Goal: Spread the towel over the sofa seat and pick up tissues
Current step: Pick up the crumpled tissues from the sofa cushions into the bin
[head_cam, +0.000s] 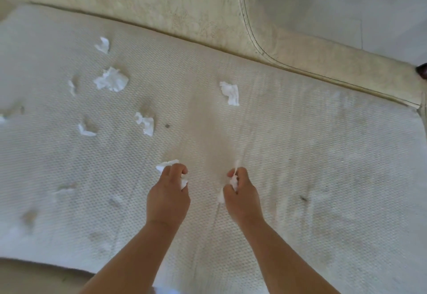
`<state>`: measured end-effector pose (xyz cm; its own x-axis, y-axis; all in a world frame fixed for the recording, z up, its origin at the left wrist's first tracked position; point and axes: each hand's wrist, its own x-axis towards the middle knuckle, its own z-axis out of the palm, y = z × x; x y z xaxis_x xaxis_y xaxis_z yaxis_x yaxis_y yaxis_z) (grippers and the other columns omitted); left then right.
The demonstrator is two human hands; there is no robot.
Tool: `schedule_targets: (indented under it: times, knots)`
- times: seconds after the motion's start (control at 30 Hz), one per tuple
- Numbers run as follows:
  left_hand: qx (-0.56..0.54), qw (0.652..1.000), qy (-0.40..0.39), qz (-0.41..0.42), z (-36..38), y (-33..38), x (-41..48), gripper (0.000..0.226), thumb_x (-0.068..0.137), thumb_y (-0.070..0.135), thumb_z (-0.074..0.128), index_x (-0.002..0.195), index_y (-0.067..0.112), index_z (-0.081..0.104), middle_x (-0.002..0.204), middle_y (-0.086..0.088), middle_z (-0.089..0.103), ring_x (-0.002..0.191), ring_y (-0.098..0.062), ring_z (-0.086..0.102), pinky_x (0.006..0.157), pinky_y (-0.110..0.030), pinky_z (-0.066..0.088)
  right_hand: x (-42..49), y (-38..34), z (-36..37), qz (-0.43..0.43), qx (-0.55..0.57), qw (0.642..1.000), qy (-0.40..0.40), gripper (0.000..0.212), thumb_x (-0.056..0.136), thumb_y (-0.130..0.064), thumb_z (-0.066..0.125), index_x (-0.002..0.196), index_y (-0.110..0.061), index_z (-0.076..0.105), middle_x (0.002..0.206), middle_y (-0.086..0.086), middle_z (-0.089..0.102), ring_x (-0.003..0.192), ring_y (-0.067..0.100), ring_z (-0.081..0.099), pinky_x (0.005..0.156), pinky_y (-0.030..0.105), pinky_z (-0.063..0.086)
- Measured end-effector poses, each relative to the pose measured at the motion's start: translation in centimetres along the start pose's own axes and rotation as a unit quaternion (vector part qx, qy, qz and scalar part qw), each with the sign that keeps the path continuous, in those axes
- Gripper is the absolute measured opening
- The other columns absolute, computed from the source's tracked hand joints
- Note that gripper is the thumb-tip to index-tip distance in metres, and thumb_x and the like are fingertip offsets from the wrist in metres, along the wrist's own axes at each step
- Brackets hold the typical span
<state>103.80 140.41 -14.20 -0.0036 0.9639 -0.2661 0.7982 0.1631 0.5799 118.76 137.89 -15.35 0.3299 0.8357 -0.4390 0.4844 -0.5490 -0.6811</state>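
Both hands (167, 192) (241, 193) clutching tissue (233, 181) over towel (300, 155)

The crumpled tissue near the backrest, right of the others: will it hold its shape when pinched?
Probably not: that tissue looks thin, crumpled and limp, so it should squash easily. Likely very light, liable to drift. It may cling slightly to the textured towel.

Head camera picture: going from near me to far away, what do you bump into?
left hand and right hand, both clutching tissue → tissue by the dark speck → biggest crumpled tissue → farthest tissue → sofa backrest
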Motion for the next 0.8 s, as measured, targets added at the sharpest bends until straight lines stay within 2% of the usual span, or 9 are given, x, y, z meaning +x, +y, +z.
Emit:
schedule_targets:
  times: [0.2, 0.3, 0.37, 0.47, 0.53, 0.6, 0.7, 0.77, 0.8]
  knots:
    - [0.017, 0.997, 0.042, -0.069, -2.8, -4.2, -0.3, 0.019, 0.091, 0.027, 0.056, 0.107, 0.017, 0.055, 0.107, -0.002, 0.063, 0.086, -0.026, 0.063, 0.067, -0.031, 0.044, 0.4, -3.9, 4.6, -0.089, -0.076, 0.992, -0.054, 0.017, 0.095, -0.028, 0.043, 0.109, -0.019, 0.047, 0.079, 0.001, 0.06, 0.082, 0.027, 0.062, 0.07, 0.032, 0.045]
    - [0.018, 0.993, 0.061, -0.096, -4.0, -6.4, -0.1, 0.022, 0.092, 0.029, 0.054, 0.112, 0.019, 0.053, 0.111, 0.0, 0.063, 0.088, -0.021, 0.063, 0.068, -0.028, 0.042, 1.2, -6.0, 7.1, -0.129, -0.115, 0.981, -0.089, 0.034, 0.093, -0.032, 0.05, 0.124, -0.02, 0.042, 0.106, 0.004, 0.066, 0.099, 0.026, 0.063, 0.08, 0.031, 0.046]
    - [0.013, 0.992, 0.069, -0.102, -4.4, -7.2, 0.0, 0.025, 0.093, 0.03, 0.054, 0.115, 0.019, 0.052, 0.114, -0.001, 0.062, 0.09, -0.021, 0.063, 0.069, -0.027, 0.042, 1.7, -6.7, 8.2, -0.152, -0.173, 0.966, -0.115, 0.039, 0.092, -0.035, 0.051, 0.126, -0.019, 0.041, 0.116, 0.004, 0.064, 0.105, 0.026, 0.061, 0.085, 0.032, 0.045]
    - [0.003, 0.99, 0.079, -0.12, -5.2, -8.9, 0.2, 0.029, 0.092, 0.032, 0.055, 0.118, 0.02, 0.05, 0.116, -0.001, 0.062, 0.092, -0.021, 0.063, 0.073, -0.03, 0.047, 2.5, -7.5, 9.5, -0.173, -0.186, 0.962, -0.103, 0.022, 0.093, -0.035, 0.049, 0.092, -0.013, 0.053, 0.096, 0.007, 0.066, 0.092, 0.026, 0.061, 0.075, 0.031, 0.041]
    - [-0.005, 0.987, 0.086, -0.136, -5.8, -9.9, 0.2, 0.028, 0.091, 0.032, 0.055, 0.117, 0.021, 0.05, 0.116, 0.0, 0.062, 0.092, -0.021, 0.064, 0.074, -0.03, 0.048, 2.9, -8.1, 10.0, -0.153, -0.106, 0.98, -0.075, 0.033, 0.091, -0.03, 0.054, 0.065, -0.014, 0.042, 0.066, 0.005, 0.057, 0.067, 0.024, 0.053, 0.064, 0.032, 0.036]
    - [-0.013, 0.984, 0.091, -0.149, -6.3, -10.6, 0.6, 0.028, 0.091, 0.032, 0.056, 0.116, 0.02, 0.051, 0.116, 0.0, 0.063, 0.092, -0.022, 0.064, 0.073, -0.029, 0.046, 3.3, -8.9, 10.3, -0.108, -0.033, 0.993, -0.044, 0.04, 0.087, -0.025, 0.058, 0.056, -0.015, 0.036, 0.055, 0.002, 0.053, 0.054, 0.021, 0.05, 0.057, 0.032, 0.038]
    - [-0.02, 0.983, 0.105, -0.149, -7.3, -11.0, 2.2, 0.03, 0.09, 0.031, 0.057, 0.117, 0.019, 0.051, 0.117, -0.001, 0.062, 0.095, -0.024, 0.063, 0.074, -0.029, 0.043, 4.5, -10.6, 10.9, -0.049, 0.048, 0.996, -0.049, 0.021, 0.087, -0.019, 0.058, 0.071, -0.015, 0.046, 0.074, 0.005, 0.066, 0.064, 0.024, 0.066, 0.054, 0.029, 0.048]
    - [-0.022, 0.984, 0.11, -0.138, -7.9, -11.1, 3.7, 0.033, 0.09, 0.031, 0.058, 0.12, 0.019, 0.05, 0.118, -0.002, 0.062, 0.097, -0.024, 0.063, 0.074, -0.03, 0.044, 5.8, -12.1, 11.5, -0.082, 0.013, 0.995, -0.052, 0.01, 0.089, -0.022, 0.057, 0.095, -0.018, 0.051, 0.096, -0.001, 0.063, 0.083, 0.025, 0.065, 0.069, 0.031, 0.049]
    - [-0.017, 0.985, 0.111, -0.131, -8.2, -11.0, 4.5, 0.035, 0.09, 0.031, 0.058, 0.122, 0.02, 0.049, 0.118, -0.003, 0.062, 0.097, -0.024, 0.063, 0.075, -0.032, 0.045, 6.5, -12.9, 11.7, -0.108, -0.023, 0.992, -0.056, 0.021, 0.09, -0.025, 0.056, 0.109, -0.018, 0.05, 0.104, 0.0, 0.063, 0.09, 0.024, 0.063, 0.076, 0.031, 0.048]
